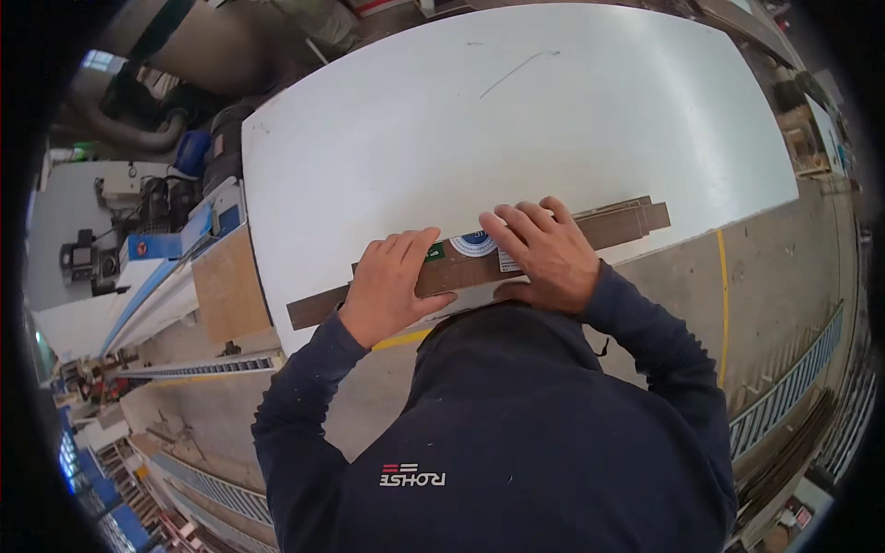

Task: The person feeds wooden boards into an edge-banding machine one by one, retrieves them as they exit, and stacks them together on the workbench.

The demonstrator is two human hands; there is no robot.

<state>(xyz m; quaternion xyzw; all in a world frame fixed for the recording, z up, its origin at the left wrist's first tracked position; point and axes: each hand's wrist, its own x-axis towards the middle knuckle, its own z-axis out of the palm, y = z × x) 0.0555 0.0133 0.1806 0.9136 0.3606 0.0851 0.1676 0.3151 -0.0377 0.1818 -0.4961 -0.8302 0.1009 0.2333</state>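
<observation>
A large white board (516,120) lies flat in front of me. Along its near edge rest long narrow brown wooden strips (619,222), stacked together. My left hand (392,284) presses down on the strips left of the middle, fingers curled over them. My right hand (542,253) lies flat on the strips just to the right, fingers spread, thumb under the board's edge. Between the hands, a round blue-and-white sticker (474,241) and a small white label show on the board.
Concrete floor with a yellow line (722,304) runs on the right. Roller conveyors (784,392) stand at right and lower left. A brown panel (226,288) and blue machinery (147,244) sit left of the board. Ducting hangs at upper left.
</observation>
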